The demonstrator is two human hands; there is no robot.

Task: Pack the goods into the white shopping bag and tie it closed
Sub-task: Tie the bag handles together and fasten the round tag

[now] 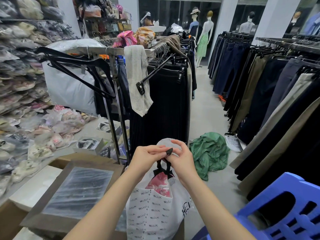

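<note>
Handles (164, 166) of black webbing ran straight up from the white shopping bag (155, 212), which sat directly below with pink goods (160, 185) inside. Left hand (147, 155) and right hand (181, 159), equally near, both pinched them, apparently mid-knot.
</note>
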